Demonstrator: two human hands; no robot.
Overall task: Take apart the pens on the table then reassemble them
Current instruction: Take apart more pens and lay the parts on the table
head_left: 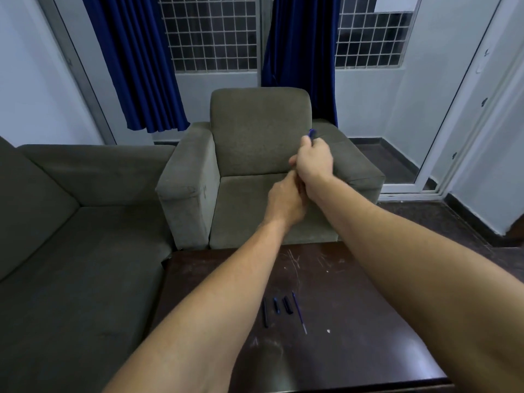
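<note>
Blue pen (312, 134) sits gripped in my right hand (313, 161); left hand (285, 201) closes just below it. Four pen parts (283, 310) lie on the counter (354, 293), below both hands.

1. We hold both arms stretched out above the dark table (354, 279), toward twelve o'clock.
2. Our right hand (314, 160) is closed around a blue pen (312, 134), whose end sticks out above the fist.
3. Our left hand (285, 201) sits just below the right, touching it, fingers curled; what they grip is hidden.
4. On the table, at six o'clock from the hands, lie four pen parts side by side: a long dark barrel (265, 313), two short pieces (276, 304) (287, 305), and a thin refill (299, 312).
5. A grey armchair (255, 131) stands behind the hands.
</note>
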